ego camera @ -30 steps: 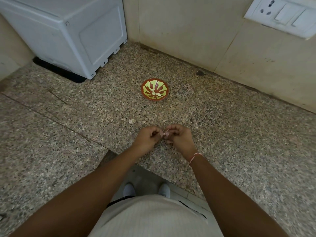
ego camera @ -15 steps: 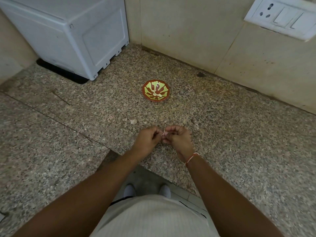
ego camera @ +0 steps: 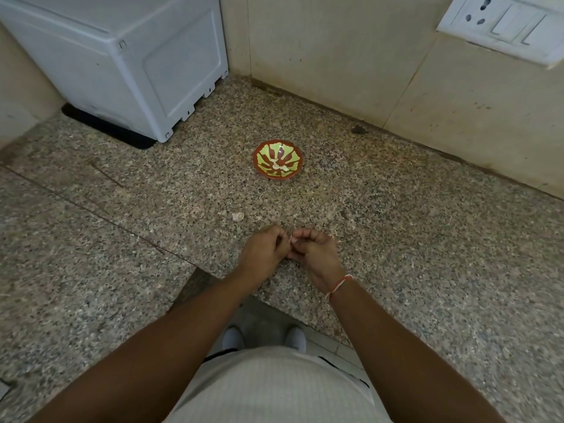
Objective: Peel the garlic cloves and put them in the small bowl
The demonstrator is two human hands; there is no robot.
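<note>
As before, left hand (ego camera: pixel 265 251) and right hand (ego camera: pixel 314 251) pinch one clove (ego camera: pixel 293 238) together at frame centre, below one bowl (ego camera: pixel 277 159); one peel scrap (ego camera: pixel 237 216) lies between.

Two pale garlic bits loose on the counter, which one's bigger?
The curled garlic scrap on the right, nearer the hands. The speck just left of it is far smaller. Whether either is skin or clove, I cannot tell.

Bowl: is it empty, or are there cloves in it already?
Not empty: the bowl sits upright on the counter with a few pale pieces at its centre, probably peeled cloves; too small to count.
</note>
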